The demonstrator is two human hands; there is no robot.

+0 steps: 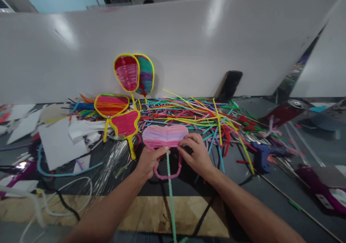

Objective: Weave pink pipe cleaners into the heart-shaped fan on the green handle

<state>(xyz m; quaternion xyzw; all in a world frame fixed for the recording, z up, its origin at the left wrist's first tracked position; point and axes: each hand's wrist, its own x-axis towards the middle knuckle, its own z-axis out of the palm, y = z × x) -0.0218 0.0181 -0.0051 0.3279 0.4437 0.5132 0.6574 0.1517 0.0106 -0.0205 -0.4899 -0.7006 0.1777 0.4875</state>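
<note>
A pink and lilac panel of pipe cleaners [165, 136] is between my two hands. My left hand [151, 160] is closed on its lower left edge, thumb near the middle. The fingers of my right hand [195, 153] pinch its lower right edge. Below the panel hangs a curved pink pipe cleaner [163, 177], its loop open at the top. A light green twisted stem [171, 192] runs down from the panel's middle, crossing that loop, toward the bottom of the view.
Yellow-edged paddle shapes [125, 123] stand and lie behind my left hand. Loose pipe cleaners [189, 113] spread along the white board [183, 48]. A black phone [229, 85] leans there. At right are a blue glue gun [261, 156] and a red can [286, 111].
</note>
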